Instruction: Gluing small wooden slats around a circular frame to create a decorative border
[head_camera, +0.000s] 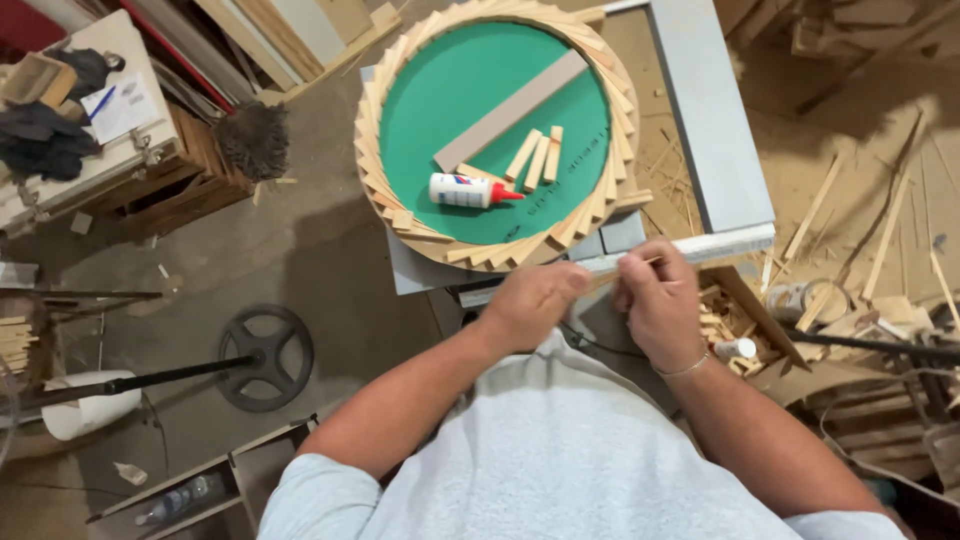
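Observation:
My left hand (533, 302) and my right hand (656, 296) are close together in front of my chest, both pinching a thin wooden stick (612, 270) between them. Just beyond them lies a round frame of overlapping wooden slats (375, 175) around a green disc (450, 90). On the disc rest a white glue bottle with a red tip (470, 190), three short wooden pieces (538, 157) and a long flat grey strip (510, 110).
The frame sits on a grey worktable (710, 110). A box of small wood offcuts (730, 335) is at my right. Loose sticks and sawdust cover the floor on the right. A black wheel stand (265, 355), a white bucket (85, 410) and a wooden crate (150, 180) are on the left.

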